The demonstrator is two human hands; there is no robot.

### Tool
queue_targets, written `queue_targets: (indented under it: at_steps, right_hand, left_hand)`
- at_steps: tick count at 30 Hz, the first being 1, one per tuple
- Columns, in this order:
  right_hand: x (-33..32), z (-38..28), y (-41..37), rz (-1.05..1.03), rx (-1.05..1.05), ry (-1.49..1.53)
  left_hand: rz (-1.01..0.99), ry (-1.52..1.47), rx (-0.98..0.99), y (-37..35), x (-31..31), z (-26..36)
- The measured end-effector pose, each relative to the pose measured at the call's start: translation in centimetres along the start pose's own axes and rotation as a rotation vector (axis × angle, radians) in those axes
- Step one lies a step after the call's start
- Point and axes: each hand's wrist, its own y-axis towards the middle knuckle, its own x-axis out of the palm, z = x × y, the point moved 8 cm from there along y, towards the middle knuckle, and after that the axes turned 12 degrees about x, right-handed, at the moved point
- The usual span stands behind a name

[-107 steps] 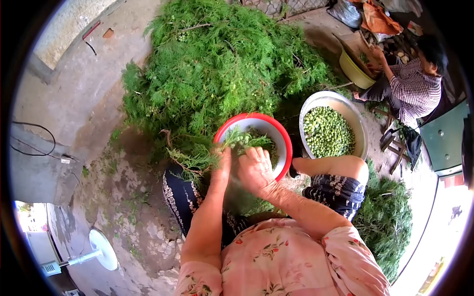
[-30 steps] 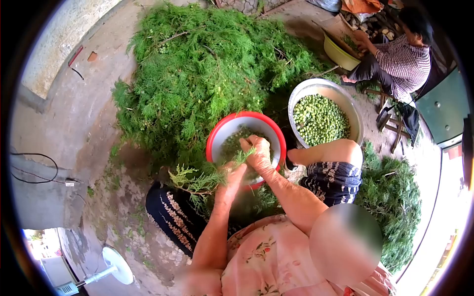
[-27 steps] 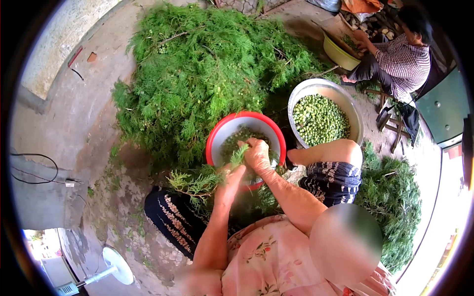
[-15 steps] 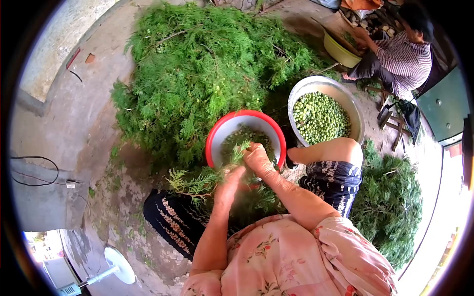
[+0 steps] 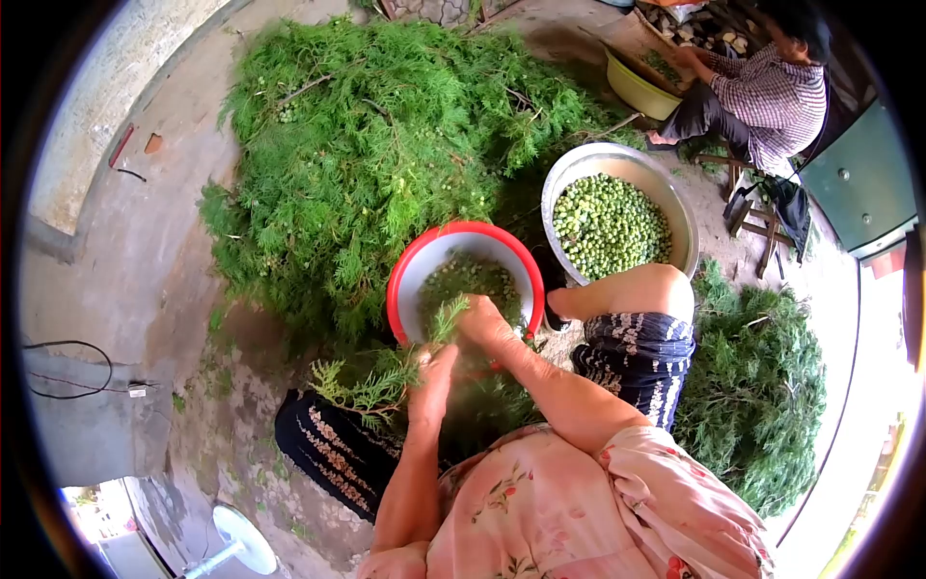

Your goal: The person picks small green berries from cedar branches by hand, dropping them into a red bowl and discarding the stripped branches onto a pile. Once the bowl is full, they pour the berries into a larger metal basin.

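Observation:
A leafy green conifer sprig is gripped in my left hand, its feathery end spreading to the left over my knee. My right hand is at the sprig's upper tip, above the near part of a red-rimmed basin. Its fingers are curled; what they pinch is hidden behind the hand. Small green berries and leaf bits lie in the bottom of that basin. Just right of it stands a large metal basin holding many round green berries.
A big heap of cut conifer branches lies beyond the basin. Another pile is at my right. At the upper right a person sits by a yellow tub. A white fan stands lower left.
The view has shifted slightly, so the basins sit a little further left. My right hand has moved a bit toward me and left. My left hand still grips the sprig.

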Motion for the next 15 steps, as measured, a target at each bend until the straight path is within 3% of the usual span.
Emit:
queue_targets:
  at_steps: [3,4,8,11,15]
  right_hand:
    - [-0.7,-1.4,-1.9,-0.206,-0.029,0.003]
    - [-0.4,-0.7,-1.3,-0.179,-0.120,0.030]
    - [-0.9,-0.2,-1.4,-0.057,0.056,0.217]
    - [-0.9,1.7,0.5,0.210,0.001,0.036]
    - [-1.2,2.2,0.9,0.264,0.050,0.074]
  left_hand:
    - [-0.033,0.008,-0.018,0.2,0.4,-0.2]
    - [-0.035,0.015,-0.027,0.2,0.5,-0.4]
    - [-0.088,-0.011,-0.085,-0.3,1.5,0.5]
    - [-0.110,0.094,-0.023,-0.6,1.8,1.9]
    - [-0.059,0.069,0.040,-0.9,2.0,2.2]
